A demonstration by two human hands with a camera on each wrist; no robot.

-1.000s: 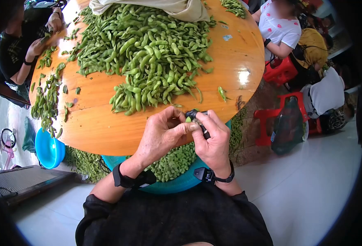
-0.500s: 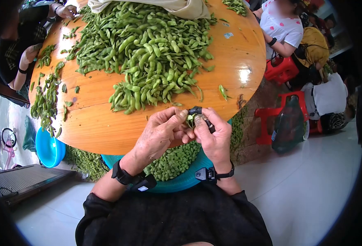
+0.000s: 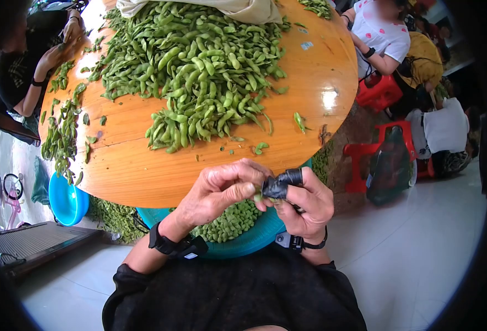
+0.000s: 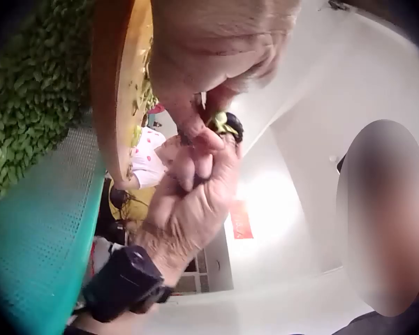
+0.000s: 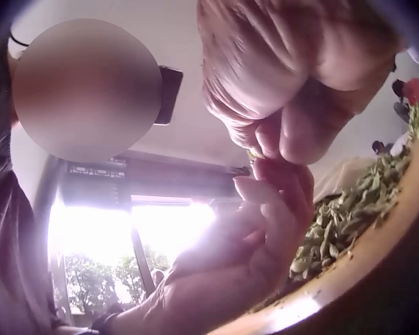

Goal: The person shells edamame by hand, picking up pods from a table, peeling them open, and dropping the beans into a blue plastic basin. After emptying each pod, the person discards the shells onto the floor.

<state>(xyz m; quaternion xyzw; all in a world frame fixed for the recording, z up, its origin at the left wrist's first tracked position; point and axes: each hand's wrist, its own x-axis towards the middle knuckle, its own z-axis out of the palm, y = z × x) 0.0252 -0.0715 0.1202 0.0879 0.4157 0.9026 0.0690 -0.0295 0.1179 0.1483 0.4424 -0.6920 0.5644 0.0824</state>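
Observation:
The left hand point(image 3: 216, 193) and right hand point(image 3: 307, 207) meet over the table's near edge, above a teal basin point(image 3: 238, 248) of shelled green beans point(image 3: 229, 222). Between their fingertips they pinch a green pod point(image 4: 223, 124), mostly covered by the fingers in the head view. Black tape point(image 3: 276, 187) wraps fingers of the right hand. In the right wrist view the left hand point(image 5: 230, 258) touches the right hand's thumb and fingers. A large heap of green pods point(image 3: 199, 83) lies on the wooden table point(image 3: 138, 176), beyond the hands.
Pod bits point(image 3: 261, 147) lie near the table edge, and loose pods point(image 3: 61, 135) at its left. A blue basin point(image 3: 67, 201) stands lower left. Other people sit left and right; red stools point(image 3: 359, 160) are at the right. A cloth point(image 3: 243, 11) covers the heap's far side.
Both hands have come down toward the body, and the right hand has turned, showing its taped fingers. Green pod bits now lie on the table just beyond the hands.

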